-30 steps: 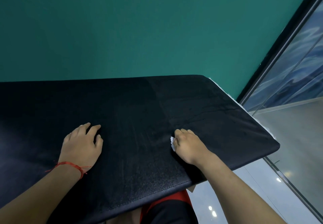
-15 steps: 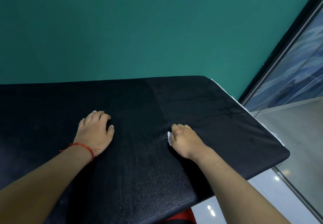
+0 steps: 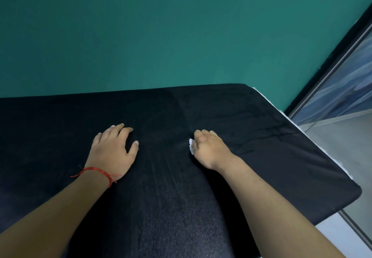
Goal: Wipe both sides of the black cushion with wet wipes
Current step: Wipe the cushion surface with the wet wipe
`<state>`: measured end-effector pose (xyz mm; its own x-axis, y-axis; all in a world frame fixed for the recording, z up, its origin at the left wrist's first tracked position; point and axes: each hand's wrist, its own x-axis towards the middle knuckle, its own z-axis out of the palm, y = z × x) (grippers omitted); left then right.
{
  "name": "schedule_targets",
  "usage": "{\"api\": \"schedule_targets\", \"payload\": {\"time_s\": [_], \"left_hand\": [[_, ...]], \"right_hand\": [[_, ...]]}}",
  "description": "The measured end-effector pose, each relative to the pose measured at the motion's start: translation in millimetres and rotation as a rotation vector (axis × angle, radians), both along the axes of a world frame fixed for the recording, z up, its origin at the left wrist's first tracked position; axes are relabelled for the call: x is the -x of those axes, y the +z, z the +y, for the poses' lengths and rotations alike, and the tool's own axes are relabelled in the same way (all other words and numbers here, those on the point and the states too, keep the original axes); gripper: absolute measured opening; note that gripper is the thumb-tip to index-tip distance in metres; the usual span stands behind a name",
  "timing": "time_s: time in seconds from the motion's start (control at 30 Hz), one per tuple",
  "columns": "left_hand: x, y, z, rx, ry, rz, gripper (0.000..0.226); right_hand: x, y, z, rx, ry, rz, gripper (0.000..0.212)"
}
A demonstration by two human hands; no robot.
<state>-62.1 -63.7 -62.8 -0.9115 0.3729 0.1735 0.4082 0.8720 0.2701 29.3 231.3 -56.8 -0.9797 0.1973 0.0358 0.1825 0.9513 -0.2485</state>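
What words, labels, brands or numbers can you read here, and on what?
None: no readable text in this view.
The black cushion, the wet wipe gripped in the right hand, the red wrist string and the green wall are all unmarked.

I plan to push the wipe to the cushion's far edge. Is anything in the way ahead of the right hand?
Nothing visible. The right hand grips the wet wipe against the black cushion, and the fabric from there to the far edge shows only wrinkles. The left hand rests off to the side.
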Motion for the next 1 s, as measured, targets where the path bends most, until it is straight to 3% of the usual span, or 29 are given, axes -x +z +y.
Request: {"api": "schedule_targets", "payload": {"time_s": [0.5,1.0], "left_hand": [[4,-8,-1,-0.06,0.022,0.046,0.036],[2,-7,2,-0.065,0.045,0.057,0.035]], "right_hand": [[77,9,9,0.056,0.002,-0.07,0.035],[155,19,22,0.052,0.024,-0.106,0.03]]}}
